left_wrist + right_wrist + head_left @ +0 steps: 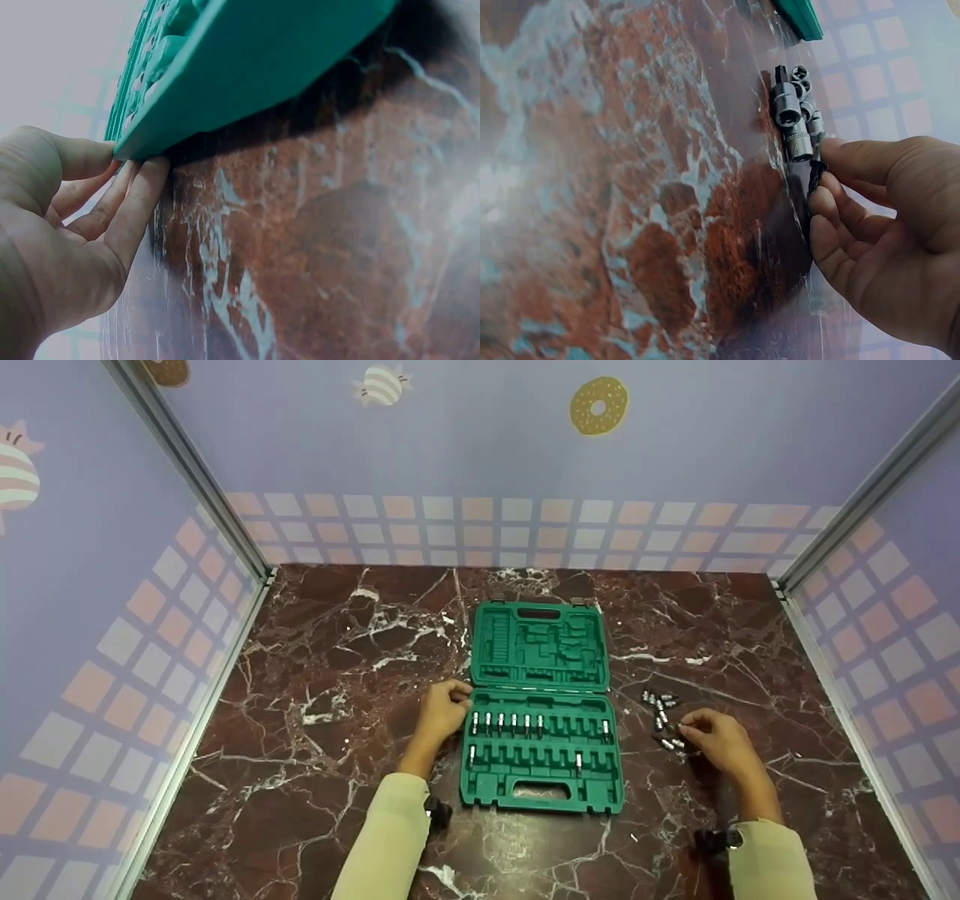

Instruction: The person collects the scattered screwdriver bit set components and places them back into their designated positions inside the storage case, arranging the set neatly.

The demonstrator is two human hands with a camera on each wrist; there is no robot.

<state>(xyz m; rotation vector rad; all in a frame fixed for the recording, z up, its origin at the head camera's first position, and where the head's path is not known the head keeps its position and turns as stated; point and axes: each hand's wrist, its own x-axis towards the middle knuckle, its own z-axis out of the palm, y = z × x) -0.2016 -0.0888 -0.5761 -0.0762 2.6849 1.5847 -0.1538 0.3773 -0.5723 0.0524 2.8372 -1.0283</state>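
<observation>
A green plastic socket case (pixel 540 791) lies opened flat on the marble-patterned table, with several silver bit sockets (pixel 514 725) standing in its upper row of slots and a couple in the lower row. My left hand (pixel 444 711) pinches the case's left edge near the hinge, thumb above and fingertips (pixel 154 169) below. To the right of the case my right hand (pixel 720 741) pinches a bit socket with a dark tip (pixel 817 174) between thumb and fingers. Beside those fingers lies a small pile of loose bit sockets (pixel 787 105), silver with dark bits.
The case's lid (pixel 540 641) lies back toward the rear wall, its moulded recesses facing up. Patterned panels (pixel 495 532) enclose the table (pixel 337 660) at the back and both sides, with metal rails (pixel 825 660) along the side edges.
</observation>
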